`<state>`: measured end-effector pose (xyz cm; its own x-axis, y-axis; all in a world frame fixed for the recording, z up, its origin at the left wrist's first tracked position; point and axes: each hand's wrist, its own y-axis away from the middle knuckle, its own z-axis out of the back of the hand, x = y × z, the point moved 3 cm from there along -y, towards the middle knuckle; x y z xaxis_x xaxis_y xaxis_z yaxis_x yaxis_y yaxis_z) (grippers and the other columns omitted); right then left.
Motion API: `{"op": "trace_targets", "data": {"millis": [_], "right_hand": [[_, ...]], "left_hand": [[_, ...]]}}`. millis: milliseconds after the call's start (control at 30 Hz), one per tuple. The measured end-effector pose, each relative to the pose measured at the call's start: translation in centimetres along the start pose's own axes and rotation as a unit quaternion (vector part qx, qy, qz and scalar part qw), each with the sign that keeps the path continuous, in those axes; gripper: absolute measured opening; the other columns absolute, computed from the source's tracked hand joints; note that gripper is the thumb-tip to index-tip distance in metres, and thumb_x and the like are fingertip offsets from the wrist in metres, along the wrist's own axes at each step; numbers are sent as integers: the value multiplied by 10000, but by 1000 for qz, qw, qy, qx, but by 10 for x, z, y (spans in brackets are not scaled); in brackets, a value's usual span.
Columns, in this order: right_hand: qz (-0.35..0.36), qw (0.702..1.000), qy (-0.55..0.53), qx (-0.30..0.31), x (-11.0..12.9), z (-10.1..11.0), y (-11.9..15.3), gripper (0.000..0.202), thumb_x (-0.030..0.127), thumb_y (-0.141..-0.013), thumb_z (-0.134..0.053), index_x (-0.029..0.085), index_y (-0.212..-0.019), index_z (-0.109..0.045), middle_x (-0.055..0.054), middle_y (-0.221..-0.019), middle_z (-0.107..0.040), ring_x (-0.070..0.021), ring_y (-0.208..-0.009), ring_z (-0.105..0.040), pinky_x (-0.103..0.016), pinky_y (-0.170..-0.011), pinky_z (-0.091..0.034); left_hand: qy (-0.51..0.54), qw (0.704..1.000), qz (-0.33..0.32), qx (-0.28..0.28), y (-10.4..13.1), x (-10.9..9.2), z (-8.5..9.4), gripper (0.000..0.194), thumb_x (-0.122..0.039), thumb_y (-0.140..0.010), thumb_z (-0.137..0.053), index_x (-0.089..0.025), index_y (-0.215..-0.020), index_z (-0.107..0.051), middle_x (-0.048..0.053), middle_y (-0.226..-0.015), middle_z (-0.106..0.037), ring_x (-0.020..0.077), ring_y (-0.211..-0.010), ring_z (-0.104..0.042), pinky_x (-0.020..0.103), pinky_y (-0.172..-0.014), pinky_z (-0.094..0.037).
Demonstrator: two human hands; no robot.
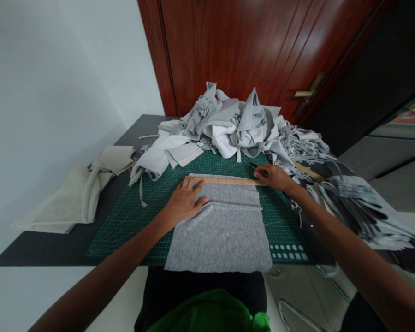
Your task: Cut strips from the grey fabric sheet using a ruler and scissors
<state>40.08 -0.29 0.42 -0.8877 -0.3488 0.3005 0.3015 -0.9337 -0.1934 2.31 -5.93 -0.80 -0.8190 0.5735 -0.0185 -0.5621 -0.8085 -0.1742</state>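
Observation:
A grey knit fabric piece [224, 235] lies on the green cutting mat [121, 235], its near end hanging over the table edge. Across its far end runs a wooden ruler [228, 180]. My left hand [186, 200] is spread flat, fingertips on the ruler's left end and thumb on the fabric. At the ruler's right end, my right hand [271, 176] has its fingers closed on a small dark tool [251, 164] with thin pointed tips. Its handle is hidden in my fingers, so I cannot tell its exact kind.
A heap of grey and white fabric scraps [224, 122] covers the table's far side. Folded cream cloth [79, 198] lies at the left, and a stack of grey fabric pieces [359, 207] at the right. A wooden strip [309, 171] pokes out near the scraps. Behind is a brown door [235, 55].

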Motion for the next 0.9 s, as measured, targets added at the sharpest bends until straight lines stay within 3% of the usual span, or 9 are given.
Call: {"op": "trace_targets", "data": {"millis": [167, 300, 433, 600, 900], "right_hand": [[-44, 999, 28, -3, 6, -12, -20, 307, 297, -996, -626, 205, -1257, -757, -79, -1004, -812, -223, -846, -729, -311, -770, -526], [-15, 998, 58, -7, 19, -14, -32, 269, 281, -1033, -592, 209, -1199, -791, -122, -1186, -777, -246, -1005, -734, -329, -871, -544], [-11, 996, 77, -36, 26, -10, -31, 283, 335, -1033, -623, 233, -1220, -810, -142, -1319, -715, -255, -1016, -741, -340, -857, -558], [13, 998, 49, 37, 30, -12, -21, 144, 305, -962, -726, 246, -969, -857, -88, -1131, -800, -244, -969, -759, -321, -833, -554], [2, 995, 61, 73, 33, -13, -25, 143, 284, -952, -697, 258, -935, -836, -52, -1041, -841, -242, -982, -771, -317, -831, -546]], "left_hand": [[16, 1000, 16, 8, -3, 1, 6, 612, -549, -1107, -420, -171, -1581, -508, 204, -1426, -555, 363, -1340, -518, 510, -1132, -483], [24, 999, 26, 0, -5, 0, 8, 554, -514, -1115, -407, -194, -1547, -539, 178, -1388, -570, 343, -1289, -530, 509, -1105, -490], [26, 999, 26, -2, -6, 0, 7, 548, -506, -1116, -405, -197, -1547, -546, 174, -1372, -572, 347, -1275, -523, 511, -1093, -489], [23, 999, 32, 1, -6, -1, 6, 557, -495, -1119, -402, -192, -1569, -533, 188, -1408, -552, 357, -1301, -513, 518, -1114, -474], [7, 1000, 28, 0, -6, -3, 7, 549, -488, -1120, -403, -194, -1568, -520, 177, -1390, -556, 350, -1286, -516, 500, -1097, -479]]}}
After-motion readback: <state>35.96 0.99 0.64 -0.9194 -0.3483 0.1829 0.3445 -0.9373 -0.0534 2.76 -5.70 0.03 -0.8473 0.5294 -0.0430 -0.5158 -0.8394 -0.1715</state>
